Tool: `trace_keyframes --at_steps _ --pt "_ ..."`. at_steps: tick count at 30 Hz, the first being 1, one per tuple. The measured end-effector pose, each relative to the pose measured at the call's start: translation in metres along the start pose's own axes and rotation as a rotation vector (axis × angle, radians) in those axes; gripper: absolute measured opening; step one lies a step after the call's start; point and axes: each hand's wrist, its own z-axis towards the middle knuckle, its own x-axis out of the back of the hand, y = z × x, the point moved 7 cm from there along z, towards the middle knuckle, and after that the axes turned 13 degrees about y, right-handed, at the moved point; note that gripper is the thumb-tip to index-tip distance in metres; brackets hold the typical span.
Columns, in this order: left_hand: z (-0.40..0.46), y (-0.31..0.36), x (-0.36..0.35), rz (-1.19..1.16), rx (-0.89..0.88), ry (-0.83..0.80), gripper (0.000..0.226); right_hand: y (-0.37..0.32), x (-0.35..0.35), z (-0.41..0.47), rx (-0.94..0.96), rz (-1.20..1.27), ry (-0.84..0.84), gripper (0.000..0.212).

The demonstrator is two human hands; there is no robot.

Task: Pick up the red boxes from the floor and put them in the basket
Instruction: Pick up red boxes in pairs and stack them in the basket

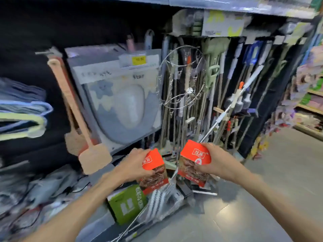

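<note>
I hold two red boxes side by side in the air in front of a shop shelf. My left hand (134,165) grips the left red box (154,173) from its left side, fingers curled over its top. My right hand (215,162) grips the right red box (193,162) from its right side, thumb across the front. Both boxes have a red top, a brown picture and a red strip at the bottom. They hang tilted, a narrow gap between them. No basket shows in this view.
A green box (126,204) and striped packs (158,200) lie on the floor below my hands. Mops and brooms (209,102) hang behind, a wire rack (180,79) in front of them. A toilet-mat package (118,95) and a beige swatter (82,119) stand left. Grey floor (262,198) stretches right.
</note>
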Motion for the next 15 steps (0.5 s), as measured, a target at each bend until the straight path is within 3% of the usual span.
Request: trace_keyframes --at_steps 6,10,13,15 --pt "-0.18 -0.098 0.115 0.141 0.411 0.119 0.083 -0.188 -0.086 0.007 0.423 0.075 -0.178 0.097" --pt "-0.323 -0.133 0.192 0.282 0.637 0.211 0.086 -0.323 -0.137 -0.037 0.636 0.132 -0.306 0.085" --pt "-0.433 -0.147 0.24 0.336 0.807 0.296 0.086 -0.422 -0.167 -0.086 0.816 0.172 -0.381 0.061" --pt "-0.5 -0.153 0.264 0.356 0.912 0.319 0.089 -0.479 -0.182 -0.119 0.894 0.207 -0.42 0.069"
